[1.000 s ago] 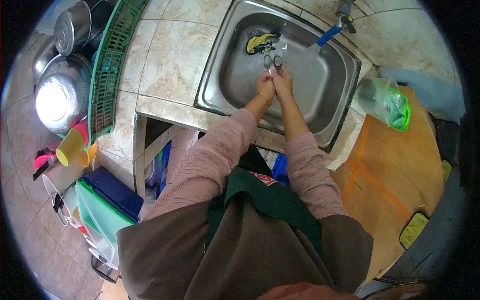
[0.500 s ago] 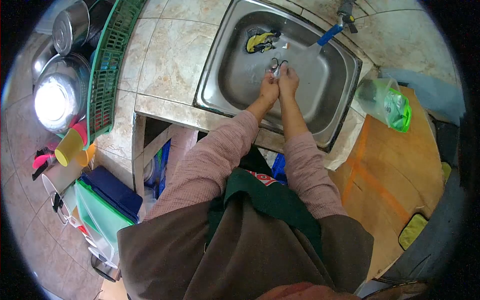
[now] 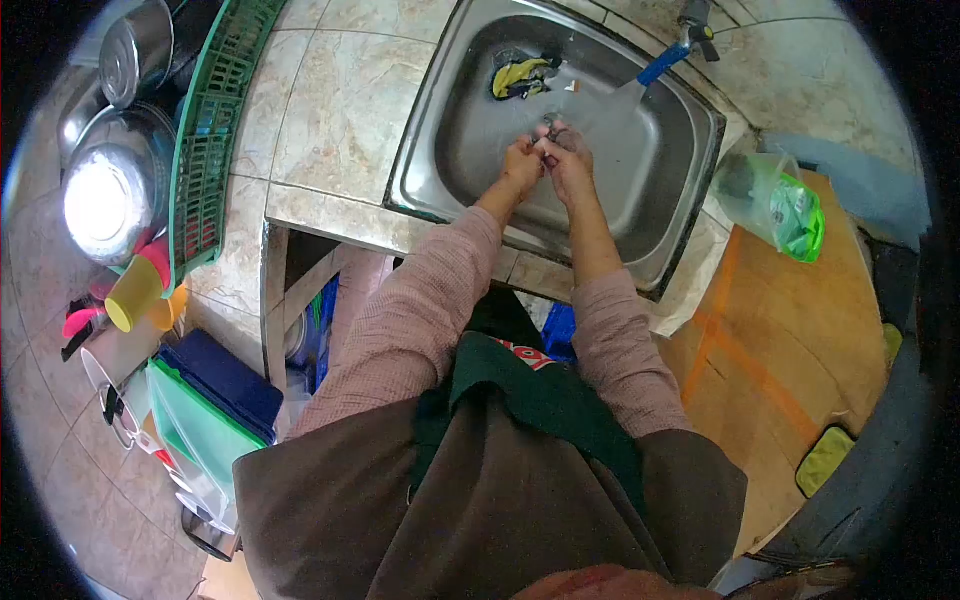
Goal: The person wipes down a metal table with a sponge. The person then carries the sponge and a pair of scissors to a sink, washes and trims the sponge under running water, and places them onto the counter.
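Both hands are together over the metal sink (image 3: 625, 195). My left hand (image 3: 522, 165) is closed, with its fingertips touching my right hand. My right hand (image 3: 568, 165) is curled around the scissors (image 3: 549, 126), whose dark handle loops show only in part at the fingertips; the rest is hidden. Whether my left hand also grips them is unclear. A yellow and black cloth (image 3: 520, 78) lies crumpled in the sink beyond the hands, with a small white and orange piece (image 3: 572, 87) beside it. Water runs from the blue-ended tap (image 3: 662, 66) at the upper right.
A green rack (image 3: 203, 165) with metal pots stands at the left. Below it are a yellow cup (image 3: 134, 295), green and blue containers and other kitchenware. On the right, a clear tub with a green rim (image 3: 797, 215) sits on a brown board (image 3: 780, 340).
The hands have turned and shifted slightly. The scissors' loops, clearly visible above the fingertips earlier, are now lower and partly covered by the fingers.
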Available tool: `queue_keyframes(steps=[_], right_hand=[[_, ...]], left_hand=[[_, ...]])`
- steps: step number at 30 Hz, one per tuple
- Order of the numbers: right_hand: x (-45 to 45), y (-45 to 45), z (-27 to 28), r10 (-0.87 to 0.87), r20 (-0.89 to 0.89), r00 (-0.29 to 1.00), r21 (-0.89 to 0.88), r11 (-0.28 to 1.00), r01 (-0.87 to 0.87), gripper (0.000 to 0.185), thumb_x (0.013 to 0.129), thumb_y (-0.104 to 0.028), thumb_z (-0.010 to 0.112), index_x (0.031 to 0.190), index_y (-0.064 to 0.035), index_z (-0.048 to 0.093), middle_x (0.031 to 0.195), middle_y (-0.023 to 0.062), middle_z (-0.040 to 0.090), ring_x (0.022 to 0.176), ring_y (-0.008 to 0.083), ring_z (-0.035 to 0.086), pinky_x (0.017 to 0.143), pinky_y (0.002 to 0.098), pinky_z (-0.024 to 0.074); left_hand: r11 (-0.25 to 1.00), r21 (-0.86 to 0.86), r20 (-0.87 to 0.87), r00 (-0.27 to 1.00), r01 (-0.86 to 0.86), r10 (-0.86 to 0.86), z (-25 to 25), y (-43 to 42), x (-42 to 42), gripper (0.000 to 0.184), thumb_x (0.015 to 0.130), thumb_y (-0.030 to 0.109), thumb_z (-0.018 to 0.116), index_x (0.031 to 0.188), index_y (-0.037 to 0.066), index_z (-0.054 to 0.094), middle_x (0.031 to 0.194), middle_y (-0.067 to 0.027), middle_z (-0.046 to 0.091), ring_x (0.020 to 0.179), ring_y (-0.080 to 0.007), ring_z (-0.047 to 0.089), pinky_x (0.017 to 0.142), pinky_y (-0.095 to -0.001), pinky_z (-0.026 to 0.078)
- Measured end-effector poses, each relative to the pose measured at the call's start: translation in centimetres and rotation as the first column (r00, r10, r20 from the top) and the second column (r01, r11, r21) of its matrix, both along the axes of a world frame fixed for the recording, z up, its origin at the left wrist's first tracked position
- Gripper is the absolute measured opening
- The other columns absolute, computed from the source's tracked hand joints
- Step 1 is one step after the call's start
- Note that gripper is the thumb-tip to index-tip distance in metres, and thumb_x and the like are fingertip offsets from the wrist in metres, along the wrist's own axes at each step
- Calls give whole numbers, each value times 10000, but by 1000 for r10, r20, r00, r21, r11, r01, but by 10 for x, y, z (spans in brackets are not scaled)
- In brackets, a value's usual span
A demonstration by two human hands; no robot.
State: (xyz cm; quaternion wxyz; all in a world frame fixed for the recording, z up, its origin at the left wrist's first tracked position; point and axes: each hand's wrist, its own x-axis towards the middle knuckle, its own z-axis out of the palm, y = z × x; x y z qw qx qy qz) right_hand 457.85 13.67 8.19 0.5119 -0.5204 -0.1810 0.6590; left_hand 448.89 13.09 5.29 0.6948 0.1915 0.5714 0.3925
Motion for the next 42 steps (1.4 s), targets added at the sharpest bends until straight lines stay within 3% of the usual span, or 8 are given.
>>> queue_keyframes(steps=[5, 11, 15, 17, 21, 24, 26, 42], right_hand=[[4, 5, -6, 33, 321, 947, -40, 999, -21, 265, 677, -31, 700, 907, -21, 569, 792, 22, 580, 657, 118, 550, 447, 234, 425], [-4, 5, 2, -126, 309, 943, -23, 990, 140, 150, 725, -81, 668, 832, -32, 574, 721, 28, 562, 568, 104, 508, 388, 223, 361], [-3, 6, -7, -200, 411, 889, 22, 978, 209, 125, 750, -95, 643, 832, -34, 572, 716, 27, 562, 564, 99, 506, 370, 215, 343], [4, 5, -14, -129, 278, 952, -11, 990, 138, 117, 752, -68, 638, 854, -43, 587, 762, 28, 574, 537, 86, 500, 356, 212, 358], [4, 3, 0, -56, 249, 967, -29, 997, 66, 195, 769, -58, 600, 961, -48, 564, 816, 29, 575, 632, 102, 528, 429, 206, 380], [4, 2, -10, -105, 225, 969, 98, 992, 85, 310, 765, -41, 600, 1066, -57, 526, 894, 42, 565, 692, 128, 545, 453, 226, 408], [8, 2, -16, -109, 255, 961, 104, 991, 84, 367, 758, -29, 609, 1107, -50, 497, 955, 60, 551, 763, 161, 553, 491, 250, 436], [1, 3, 0, -195, 71, 978, -23, 980, 197, 428, 718, 12, 628, 1120, -20, 486, 998, 62, 544, 855, 163, 540, 647, 272, 465]], left_hand=[[971, 90, -27, 975, 223, -221, -4, -3, -8, 110, 873, 93, 483, 949, 74, 559, 736, 6, 564, 628, -90, 496, 522, -235, 400], [924, 308, -105, 973, 229, -206, -36, 1, 2, 112, 871, 78, 480, 914, 37, 575, 744, 0, 581, 642, -88, 494, 594, -235, 398], [933, 234, -144, 959, 273, -244, -13, 2, 1, 126, 878, 88, 463, 906, 33, 573, 750, -7, 581, 647, -94, 494, 605, -236, 398], [924, 248, -141, 955, 289, -261, -21, 2, 2, 152, 885, 120, 454, 904, 39, 581, 741, -10, 577, 664, -93, 493, 598, -240, 396], [923, 151, -201, 926, 353, -321, -3, 2, 1, 175, 891, 153, 448, 991, 58, 556, 786, -16, 578, 699, -97, 503, 601, -250, 407], [960, 44, -23, 961, 276, -275, 1, 3, 6, 247, 896, 180, 446, 1118, 83, 493, 858, -21, 576, 719, -113, 518, 613, -265, 427], [964, 91, -35, 968, 252, -249, 13, 3, 6, 281, 892, 171, 419, 1156, 73, 432, 894, -78, 562, 662, -148, 538, 488, -256, 431], [958, 162, -97, 970, 237, -224, -5, -1, 11, 319, 889, 324, 415, 1036, 52, 492, 890, -94, 562, 722, -176, 548, 560, -293, 451]])
